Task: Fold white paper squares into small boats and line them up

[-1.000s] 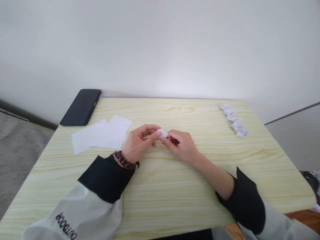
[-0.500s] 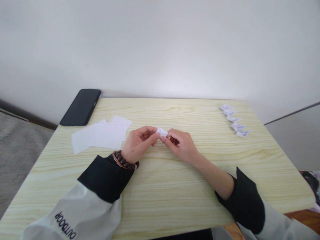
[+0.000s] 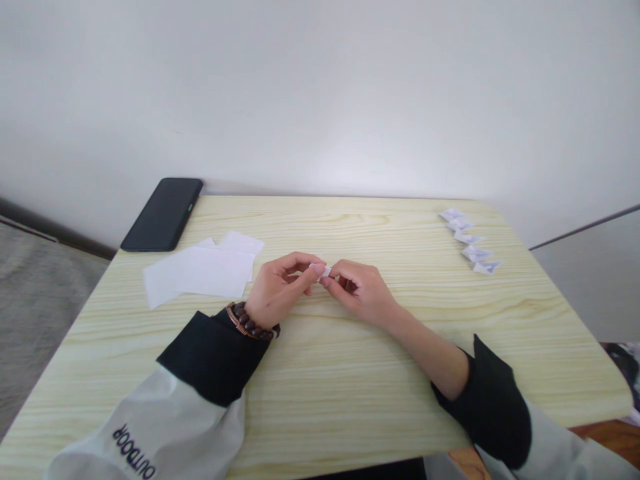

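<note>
A small folded piece of white paper (image 3: 326, 272) is held above the middle of the table, mostly covered by fingers. My left hand (image 3: 283, 287) pinches it from the left between thumb and forefinger. From the other side my right hand (image 3: 361, 290) grips its right edge with thumb and fingertips. Flat white paper sheets (image 3: 210, 272) lie overlapping just left of my left hand. Off to the right, several small folded paper boats (image 3: 476, 253) stand in a slanting row.
A black phone (image 3: 163, 215) lies at the table's back left corner. The pale wood-grain table (image 3: 350, 387) meets a white wall (image 3: 320, 100) along its back edge. Grey carpet (image 3: 45, 300) shows beyond the left edge.
My left thumb and forefinger have shifted further over the folded paper, so less of it shows. The peak that stood up between the fingers is now pressed down or tilted away.
</note>
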The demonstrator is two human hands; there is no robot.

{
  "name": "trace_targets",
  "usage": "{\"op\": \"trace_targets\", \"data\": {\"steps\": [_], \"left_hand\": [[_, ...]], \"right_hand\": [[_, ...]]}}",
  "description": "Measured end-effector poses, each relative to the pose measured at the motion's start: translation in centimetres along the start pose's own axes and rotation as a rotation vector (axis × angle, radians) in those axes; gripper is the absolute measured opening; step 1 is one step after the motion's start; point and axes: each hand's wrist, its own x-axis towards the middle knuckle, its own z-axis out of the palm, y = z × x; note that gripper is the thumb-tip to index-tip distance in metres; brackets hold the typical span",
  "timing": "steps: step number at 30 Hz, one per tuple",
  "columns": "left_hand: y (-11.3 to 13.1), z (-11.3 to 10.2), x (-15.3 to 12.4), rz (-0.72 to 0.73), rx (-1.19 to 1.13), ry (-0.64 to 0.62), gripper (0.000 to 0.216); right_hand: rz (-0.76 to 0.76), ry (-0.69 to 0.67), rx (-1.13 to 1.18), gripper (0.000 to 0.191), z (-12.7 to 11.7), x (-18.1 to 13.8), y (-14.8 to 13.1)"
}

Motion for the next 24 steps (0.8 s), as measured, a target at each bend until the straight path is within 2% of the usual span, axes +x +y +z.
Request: {"op": "trace_targets", "data": {"steps": [7,12,16,19,24], "left_hand": [[-0.1,-0.36,0.06,-0.018,0.051,-0.029,0.029],[-0.18,-0.16,0.15,-0.023,-0.01,0.05,0.034],[-0.39,-0.07,0.18,0.032,-0.025,0.095,0.028],[-0.48,-0.08,0.11,0.069,0.007,0.091,0.024],[-0.35,-0.25,-0.06,0.097,0.084,0.048,0.021]], "right_hand": [[-0.082,-0.023,-0.018,0.017,0.17,-0.16,0.19],[-0.032,0.031,-0.03,0.018,0.11,-0.04,0.04],[-0.022,0.106,-0.007,0.016,-0.02,0.0,-0.18],[-0.023,0.154,0.019,0.013,-0.13,-0.01,-0.33],[-0.063,0.114,0.008,0.016,-0.19,0.08,-0.46]]}}
